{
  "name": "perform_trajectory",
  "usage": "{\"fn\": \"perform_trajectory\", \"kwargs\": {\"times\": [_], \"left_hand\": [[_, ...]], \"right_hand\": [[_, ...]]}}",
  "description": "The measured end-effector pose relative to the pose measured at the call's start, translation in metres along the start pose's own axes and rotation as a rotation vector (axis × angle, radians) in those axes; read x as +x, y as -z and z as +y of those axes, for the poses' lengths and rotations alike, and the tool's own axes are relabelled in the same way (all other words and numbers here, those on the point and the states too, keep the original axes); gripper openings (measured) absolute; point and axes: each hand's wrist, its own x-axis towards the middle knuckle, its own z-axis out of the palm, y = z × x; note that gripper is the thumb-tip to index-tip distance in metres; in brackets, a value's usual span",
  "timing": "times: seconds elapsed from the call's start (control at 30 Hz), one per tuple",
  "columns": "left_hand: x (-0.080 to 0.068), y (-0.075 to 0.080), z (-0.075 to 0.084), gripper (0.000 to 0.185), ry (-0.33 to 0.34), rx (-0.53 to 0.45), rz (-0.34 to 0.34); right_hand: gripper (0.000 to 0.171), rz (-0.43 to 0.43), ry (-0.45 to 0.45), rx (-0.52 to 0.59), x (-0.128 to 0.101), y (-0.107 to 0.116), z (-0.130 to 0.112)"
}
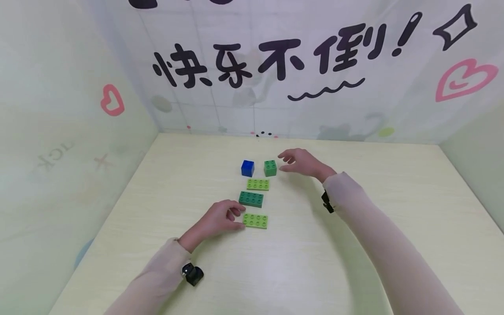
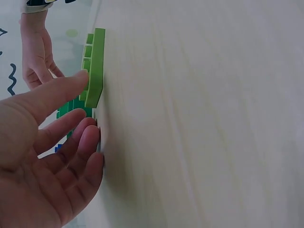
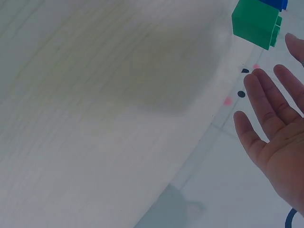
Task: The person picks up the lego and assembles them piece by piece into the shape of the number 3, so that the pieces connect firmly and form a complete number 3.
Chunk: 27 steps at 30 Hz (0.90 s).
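Five bricks lie in the middle of the pale wooden table (image 1: 354,262). At the back stand a blue cube brick (image 1: 247,168) and a green square brick (image 1: 270,168). In front of them lie a light green plate (image 1: 257,184), a dark green long brick (image 1: 251,199) and a nearer light green plate (image 1: 255,220). My left hand (image 1: 236,216) rests on the table with relaxed fingers, its thumb touching the left end of the nearer light green plate (image 2: 95,66). My right hand (image 1: 285,161) hovers with spread fingers just right of the green square brick (image 3: 254,21), apart from it.
Pale printed walls (image 1: 59,131) close in the table on the left, back and right. The back wall (image 1: 275,65) carries black lettering and pink hearts. Bare tabletop stretches to the front and to both sides of the bricks.
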Motion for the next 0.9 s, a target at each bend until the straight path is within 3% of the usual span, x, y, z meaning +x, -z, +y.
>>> {"fn": "perform_trajectory", "kwargs": {"times": [0.33,0.9], "left_hand": [[0.000,-0.004,0.002,0.039,0.015,0.074,0.006],[0.000,-0.005,-0.003,0.033,-0.015,0.103,0.019]], "right_hand": [[0.050,-0.022,-0.037,0.019,0.014,-0.008,-0.006],[0.050,-0.048,-0.055,0.032,0.029,-0.019,-0.004]]}}
